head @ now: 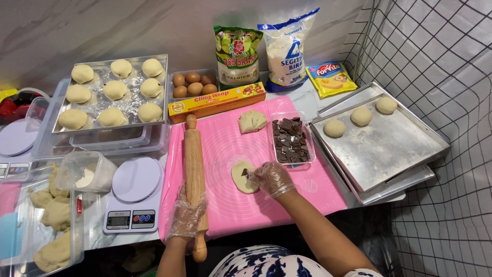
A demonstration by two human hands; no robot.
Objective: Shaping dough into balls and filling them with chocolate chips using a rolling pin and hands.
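Right hand (pixel 270 178), in a clear plastic glove, is pressing fingers down on a flat round dough disc (pixel 243 177) lying near the middle of the pink silicone mat (pixel 230 138); a dark chocolate piece (pixel 245 172) is sitting on the disc at the fingertips. Fingers are bunched together over the disc, not wrapped around it.

Left hand (pixel 187 215), also gloved, is curling around the lower end of the wooden rolling pin (pixel 194 174), which is lying lengthwise along the mat's left edge, with its bottom handle sticking past the counter's front edge.

A clear tub of chocolate chunks (pixel 290 139) is sitting just beside the disc toward the mat's right edge. A lump of dough (pixel 251 121) is resting at the mat's far side.

At the counter's right edge, a metal tray (pixel 379 146) is holding three dough balls in its far corner. Toward the far left corner, a floured tray (pixel 114 91) is carrying nine dough balls. A digital kitchen scale (pixel 134 192) is standing just left of the mat. Eggs (pixel 193 84) and a yellow wrap box (pixel 218 101) are lying behind the mat.
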